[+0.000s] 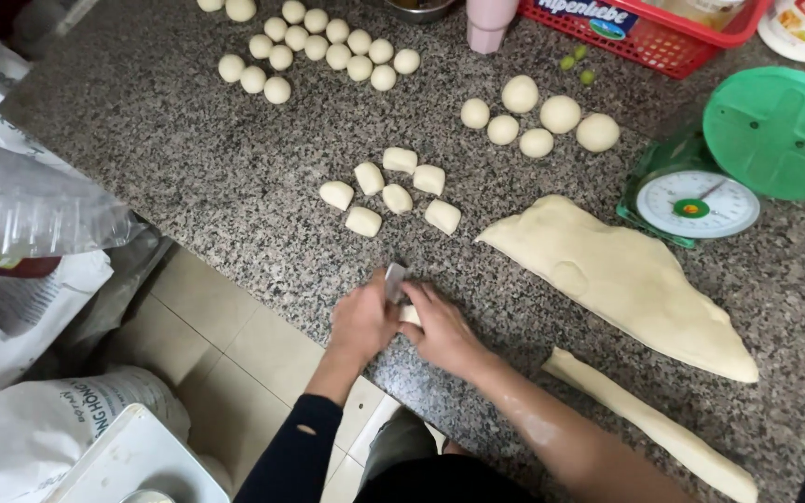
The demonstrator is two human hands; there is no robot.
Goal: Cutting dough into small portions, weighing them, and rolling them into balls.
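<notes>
At six o'clock on the bench we keep our left hand gripping the scraper upright while right-hand fingers pinch the dough piece, probably best cut to match the chunks at twelve.

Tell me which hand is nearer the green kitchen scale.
Right. The right hand lies on the granite counter, far left of the green kitchen scale; the left hand, holding a metal scraper, is farther left.

Cut dough pieces mid-desk, dough balls behind, dough sheet right, scale behind sheet.
</notes>
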